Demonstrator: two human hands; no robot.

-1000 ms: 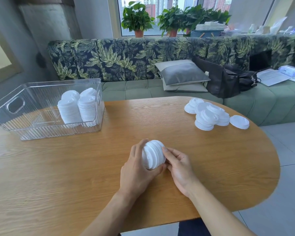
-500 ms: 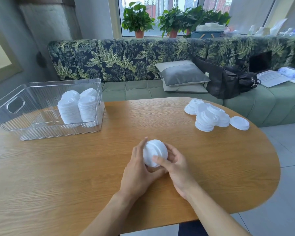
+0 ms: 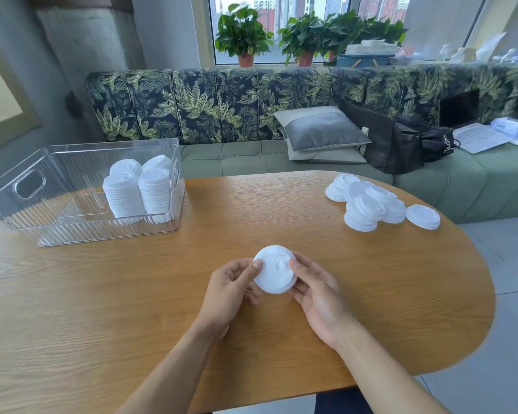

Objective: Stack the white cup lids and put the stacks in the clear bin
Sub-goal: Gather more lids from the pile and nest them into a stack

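From the head view, four lid stacks (image 3: 138, 189) stand at the right end of the clear bin (image 3: 72, 228), a loose pile of lids (image 3: 368, 201) waits at the far right of the table (image 3: 102, 294), and left hand (image 3: 231, 282) and right hand (image 3: 320, 297) each have a curled grip on a fresh stack (image 3: 275, 273) at mid-table, so the job looks past halfway.

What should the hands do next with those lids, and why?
Probably carry the held lids left into the bin, beside the stacks there: left hand and right hand both grip them, top up, and a pile waits at right.
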